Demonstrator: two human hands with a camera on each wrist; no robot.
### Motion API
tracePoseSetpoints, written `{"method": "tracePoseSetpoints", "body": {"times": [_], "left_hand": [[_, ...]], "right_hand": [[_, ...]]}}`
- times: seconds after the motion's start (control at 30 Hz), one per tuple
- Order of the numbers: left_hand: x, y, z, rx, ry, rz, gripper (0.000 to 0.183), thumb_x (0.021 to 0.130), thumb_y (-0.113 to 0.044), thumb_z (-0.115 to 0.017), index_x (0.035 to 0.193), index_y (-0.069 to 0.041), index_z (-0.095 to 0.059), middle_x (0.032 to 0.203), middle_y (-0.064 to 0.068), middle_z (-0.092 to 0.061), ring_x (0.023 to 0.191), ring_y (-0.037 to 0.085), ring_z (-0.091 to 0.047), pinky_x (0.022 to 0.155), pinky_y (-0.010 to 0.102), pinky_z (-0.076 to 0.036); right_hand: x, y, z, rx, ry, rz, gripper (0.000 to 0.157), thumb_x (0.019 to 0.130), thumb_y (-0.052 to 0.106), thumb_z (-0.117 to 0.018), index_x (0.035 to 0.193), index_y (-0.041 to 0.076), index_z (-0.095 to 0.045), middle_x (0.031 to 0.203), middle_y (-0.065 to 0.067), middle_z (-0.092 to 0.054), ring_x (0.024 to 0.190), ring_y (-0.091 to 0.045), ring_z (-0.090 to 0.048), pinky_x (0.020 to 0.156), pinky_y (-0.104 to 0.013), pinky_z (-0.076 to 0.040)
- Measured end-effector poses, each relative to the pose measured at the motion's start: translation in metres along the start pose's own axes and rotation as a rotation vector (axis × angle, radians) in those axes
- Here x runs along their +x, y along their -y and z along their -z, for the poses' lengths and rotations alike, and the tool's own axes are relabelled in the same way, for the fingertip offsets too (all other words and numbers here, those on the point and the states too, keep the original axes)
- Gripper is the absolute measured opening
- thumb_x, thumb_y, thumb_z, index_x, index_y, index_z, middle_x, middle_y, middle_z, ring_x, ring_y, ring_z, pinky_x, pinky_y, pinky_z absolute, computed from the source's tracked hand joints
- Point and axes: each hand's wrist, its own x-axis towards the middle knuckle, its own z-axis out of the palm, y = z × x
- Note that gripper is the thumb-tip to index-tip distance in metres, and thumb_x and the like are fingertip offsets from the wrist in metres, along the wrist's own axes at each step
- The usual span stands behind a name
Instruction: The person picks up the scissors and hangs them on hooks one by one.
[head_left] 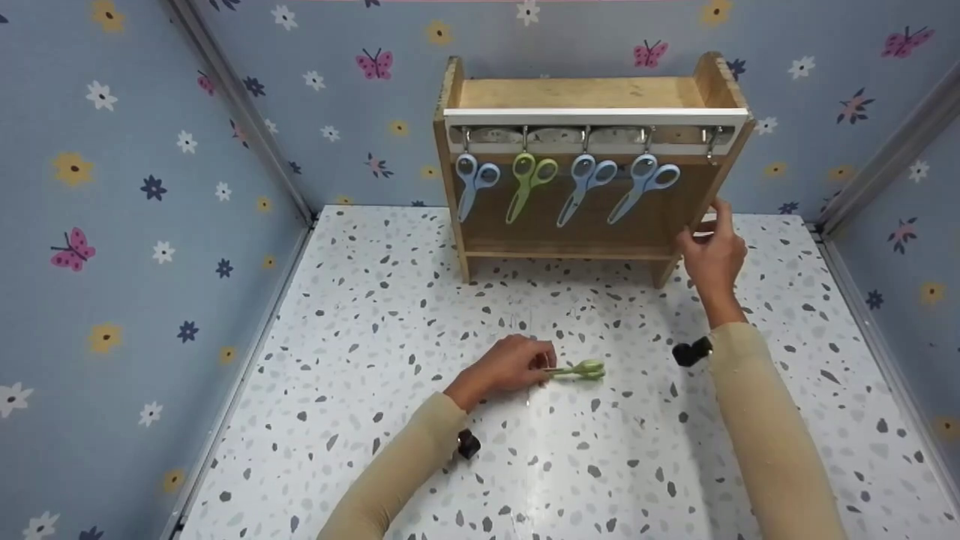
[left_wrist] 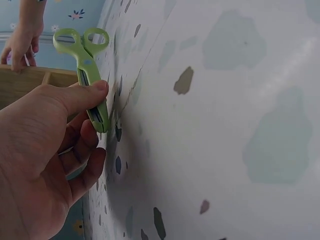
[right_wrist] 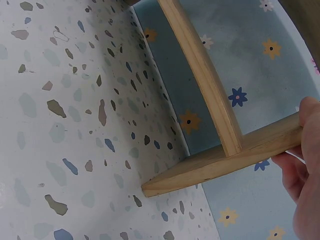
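Note:
Green scissors (head_left: 588, 368) are pinched by their blade end between the thumb and fingers of my left hand (head_left: 516, 364), low over the tabletop. In the left wrist view the green scissors (left_wrist: 89, 65) show both handle loops pointing away from the hand (left_wrist: 55, 135). My right hand (head_left: 716, 251) grips the right side panel of a wooden rack (head_left: 577, 251); the right wrist view shows that hand (right_wrist: 307, 175) on the panel's edge (right_wrist: 260, 142). From the rack's hooks hang blue scissors (head_left: 474, 184), green scissors (head_left: 531, 184), blue scissors (head_left: 586, 187) and more blue scissors (head_left: 641, 187).
The rightmost hook (head_left: 711, 146) on the rack's white rail (head_left: 596, 117) holds no scissors. Beneath everything lies a white speckled tabletop (head_left: 375, 315). Flowered blue walls (head_left: 157, 210) stand at the back and both sides, the back one just behind the rack.

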Motion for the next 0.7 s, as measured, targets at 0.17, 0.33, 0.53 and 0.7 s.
{"method": "tracePoseSetpoints", "body": {"times": [0.17,0.33,0.53,0.7], "left_hand": [[0.002,0.000,0.004,-0.012,-0.015,0.004,0.011,0.104,-0.021,-0.080,0.114,-0.016,-0.079,0.108,0.003,-0.085,0.096,0.016,-0.074,0.091,0.032,-0.059],[0.004,-0.001,0.009,-0.017,-0.038,-0.003,0.012,0.103,-0.020,-0.082,0.113,-0.015,-0.079,0.110,0.003,-0.086,0.092,0.015,-0.072,0.087,0.030,-0.056],[0.006,-0.002,0.014,-0.010,-0.065,-0.017,0.010,0.103,-0.019,-0.081,0.113,-0.014,-0.080,0.110,0.003,-0.086,0.089,0.014,-0.069,0.084,0.029,-0.053],[0.008,-0.005,0.019,-0.036,-0.076,-0.018,0.011,0.104,-0.019,-0.080,0.113,-0.014,-0.080,0.108,0.004,-0.086,0.082,0.008,-0.065,0.080,0.026,-0.051]], "right_hand": [[0.000,0.002,0.000,0.010,0.011,-0.009,0.058,0.104,0.017,-0.069,0.160,0.017,-0.055,0.124,-0.025,-0.083,0.108,-0.042,-0.084,0.098,-0.056,-0.064],[0.000,0.003,0.000,0.009,0.016,-0.011,0.058,0.104,0.016,-0.069,0.160,0.016,-0.055,0.125,-0.025,-0.083,0.109,-0.042,-0.084,0.099,-0.058,-0.065],[0.000,0.003,0.000,0.004,0.017,-0.009,0.058,0.104,0.016,-0.069,0.160,0.018,-0.055,0.123,-0.024,-0.084,0.108,-0.041,-0.084,0.097,-0.055,-0.064],[0.000,0.001,0.000,0.003,-0.002,0.006,0.056,0.104,0.016,-0.068,0.158,0.018,-0.057,0.119,-0.025,-0.084,0.106,-0.042,-0.084,0.095,-0.051,-0.060]]}}
